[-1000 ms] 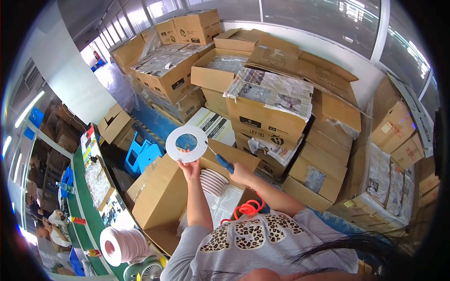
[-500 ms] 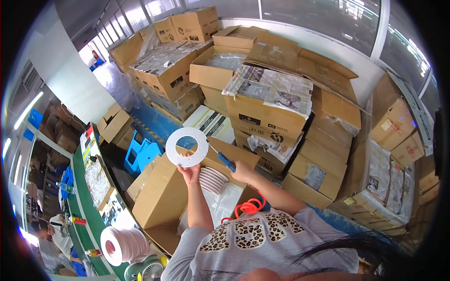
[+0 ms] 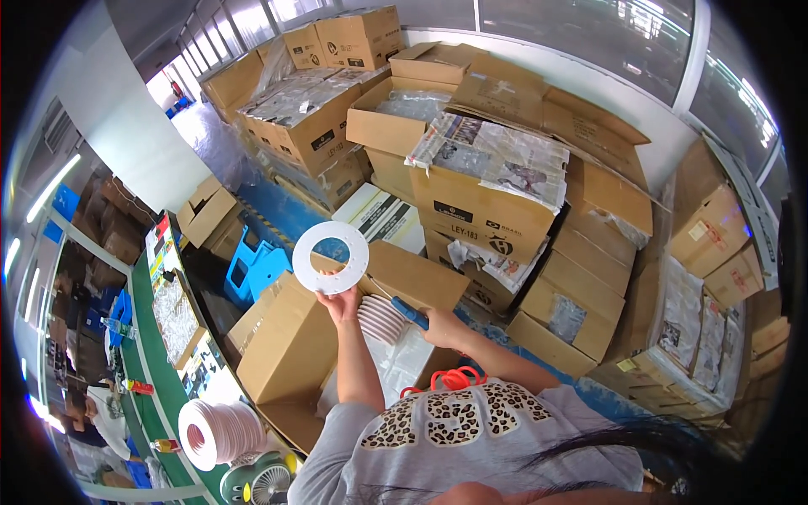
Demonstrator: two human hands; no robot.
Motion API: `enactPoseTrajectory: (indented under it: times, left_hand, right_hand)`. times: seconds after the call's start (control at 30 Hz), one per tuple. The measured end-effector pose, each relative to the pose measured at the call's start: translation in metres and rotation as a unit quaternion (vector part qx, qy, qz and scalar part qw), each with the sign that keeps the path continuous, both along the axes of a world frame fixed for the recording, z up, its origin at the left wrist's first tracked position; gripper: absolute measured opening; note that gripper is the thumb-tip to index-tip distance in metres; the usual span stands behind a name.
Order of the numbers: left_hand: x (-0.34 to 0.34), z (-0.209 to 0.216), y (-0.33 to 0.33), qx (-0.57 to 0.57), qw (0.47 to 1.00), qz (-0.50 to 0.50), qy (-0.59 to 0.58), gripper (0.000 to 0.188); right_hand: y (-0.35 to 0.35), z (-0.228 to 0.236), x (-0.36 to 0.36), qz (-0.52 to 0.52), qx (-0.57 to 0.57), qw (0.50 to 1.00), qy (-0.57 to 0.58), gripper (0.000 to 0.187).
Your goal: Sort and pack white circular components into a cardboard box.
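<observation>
A flat white ring [image 3: 304, 257] with small holes around it is held up by its lower edge in my left hand [image 3: 338, 306]. My right hand [image 3: 443, 327] is closed around a blue air blow gun [image 3: 410, 313], whose thin metal nozzle points up and left, below and right of the ring and apart from it. A red coiled hose [image 3: 455, 377] hangs below my right forearm. Beneath my hands, an open carton [image 3: 282, 341] contains a stack of similar white rings [image 3: 380, 321] and clear plastic wrapping [image 3: 396, 358].
Stacked cartons [image 3: 492, 210] stand ahead and to the right. On my left, a green work surface [image 3: 156, 396] carries bottles and parts. A large stack of white rings [image 3: 220, 433] sits beside a small fan [image 3: 269, 483]. A blue plastic piece [image 3: 252, 268] lies beyond the carton.
The ring has moved slightly up and left in my left hand and faces me more squarely. My right hand has lowered the blow gun a little, taking its nozzle away from the ring.
</observation>
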State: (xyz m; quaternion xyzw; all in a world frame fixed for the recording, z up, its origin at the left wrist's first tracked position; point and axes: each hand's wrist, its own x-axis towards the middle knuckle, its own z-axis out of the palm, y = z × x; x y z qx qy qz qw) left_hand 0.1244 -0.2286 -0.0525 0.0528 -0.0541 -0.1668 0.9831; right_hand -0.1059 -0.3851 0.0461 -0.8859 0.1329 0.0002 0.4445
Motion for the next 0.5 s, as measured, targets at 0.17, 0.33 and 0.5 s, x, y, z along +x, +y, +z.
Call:
enactPoseTrajectory:
  times: [0.17, 0.33, 0.5]
  left_hand:
    - [0.001, -0.002, 0.001, -0.005, 1.000, 0.004, -0.007, 0.061]
    - [-0.001, -0.002, 0.001, 0.011, 0.999, 0.000, -0.035, 0.057]
    - [-0.012, 0.005, -0.004, 0.026, 1.000, -0.009, -0.002, 0.058]
  right_hand:
    - [0.003, 0.005, 0.002, 0.012, -0.009, 1.000, -0.001, 0.032]
    - [0.021, 0.014, -0.001, 0.036, -0.026, 0.999, 0.007, 0.031]
    - [0.033, 0.019, 0.000, 0.080, -0.039, 0.996, -0.004, 0.023]
